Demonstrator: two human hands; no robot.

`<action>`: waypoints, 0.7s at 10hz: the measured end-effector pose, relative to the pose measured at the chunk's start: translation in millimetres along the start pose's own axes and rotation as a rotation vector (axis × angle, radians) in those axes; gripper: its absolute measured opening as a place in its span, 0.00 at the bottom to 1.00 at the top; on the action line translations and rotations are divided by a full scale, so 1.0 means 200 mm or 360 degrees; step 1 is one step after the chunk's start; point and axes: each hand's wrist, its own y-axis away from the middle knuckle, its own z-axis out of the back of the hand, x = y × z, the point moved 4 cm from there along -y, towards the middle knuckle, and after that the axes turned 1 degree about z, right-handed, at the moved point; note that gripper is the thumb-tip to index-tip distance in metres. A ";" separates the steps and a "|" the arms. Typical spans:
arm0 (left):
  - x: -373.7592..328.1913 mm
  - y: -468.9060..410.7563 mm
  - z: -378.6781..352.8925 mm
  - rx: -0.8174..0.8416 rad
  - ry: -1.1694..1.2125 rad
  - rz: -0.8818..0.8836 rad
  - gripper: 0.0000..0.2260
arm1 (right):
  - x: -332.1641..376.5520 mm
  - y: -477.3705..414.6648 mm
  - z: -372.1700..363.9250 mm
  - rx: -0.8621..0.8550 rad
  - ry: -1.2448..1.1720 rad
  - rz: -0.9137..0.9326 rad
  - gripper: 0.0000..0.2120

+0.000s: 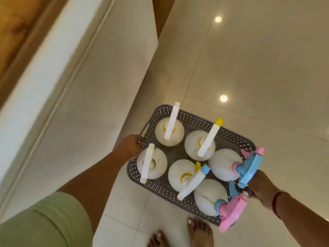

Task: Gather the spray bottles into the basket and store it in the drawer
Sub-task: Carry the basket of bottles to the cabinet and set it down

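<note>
Your left hand point(130, 146) grips basket point(160, 188) handle at far-left end, fingers hidden behind rim; right hand point(261, 188) clamps near-right end, partly masked by blue-pink sprayer heads. Basket held above tiled floor point(258, 68), long axis far-left to near-right; six spray bottles point(169, 131) upright inside, nozzles mostly pointing far

6 spray bottles point(199, 145) upright in basket point(160, 186), above floor point(258, 59).
</note>
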 end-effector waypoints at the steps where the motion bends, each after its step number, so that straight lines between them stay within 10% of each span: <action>1: 0.06 -0.14 -0.10 -0.0008 -0.0014 0.0046 0.10 | -0.02 -0.18 -0.05 -0.0214 0.0331 0.0138 0.10; 7: 0.21 -0.49 -0.41 -0.0078 0.0129 0.0119 0.10 | 0.06 -0.60 -0.05 -0.0495 0.0267 0.0256 0.03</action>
